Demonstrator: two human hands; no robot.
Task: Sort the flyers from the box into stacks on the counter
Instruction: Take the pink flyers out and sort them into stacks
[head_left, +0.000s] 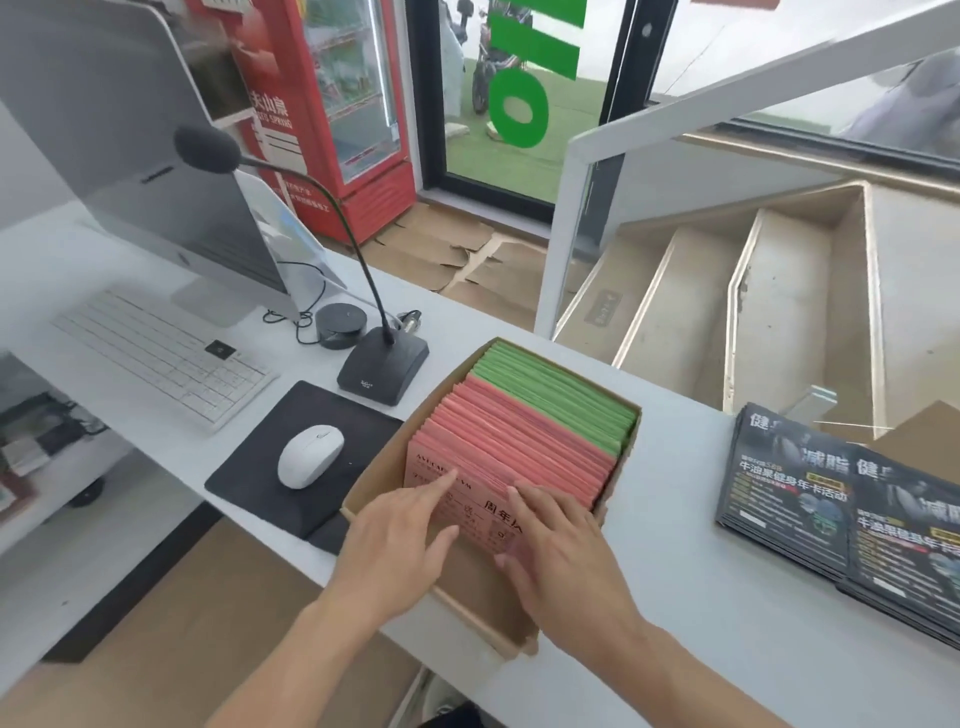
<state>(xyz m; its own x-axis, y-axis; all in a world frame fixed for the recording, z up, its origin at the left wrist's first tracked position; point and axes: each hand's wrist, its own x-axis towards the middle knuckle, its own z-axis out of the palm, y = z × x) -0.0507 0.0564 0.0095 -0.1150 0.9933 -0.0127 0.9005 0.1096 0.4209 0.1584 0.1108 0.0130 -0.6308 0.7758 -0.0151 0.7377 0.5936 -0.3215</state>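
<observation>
Head view: everything below is placed relative to the cardboard box (387, 470), which sits on the white counter (670, 519).
Flyers in box: the pink flyers (524, 441) fill the near and middle part of the box, standing on edge and leaning; the green flyers (561, 387) fill its far end.
Long axis: the row of flyers runs from the box's near end up and to the right, away from the person.
Left hand (400, 540): at the near left of the box, fingers spread and fairly straight, forefinger resting on the face of the front pink flyer; it pinches nothing.
Right hand (561, 551): at the near right of the box, fingers spread and laid over the top edges of the pink flyers; I cannot tell whether any sheet is caught under them.
Nearer hand: both lie on the near pink bundle, about equally close; the green end lies well beyond either.
Stacks already out: black flyers (852, 499) lie in two overlapping piles on the counter, right of the box and apart from it.
Likely next need: a grasp round the pink bundle from both sides, lifting upward out of the box.
</observation>
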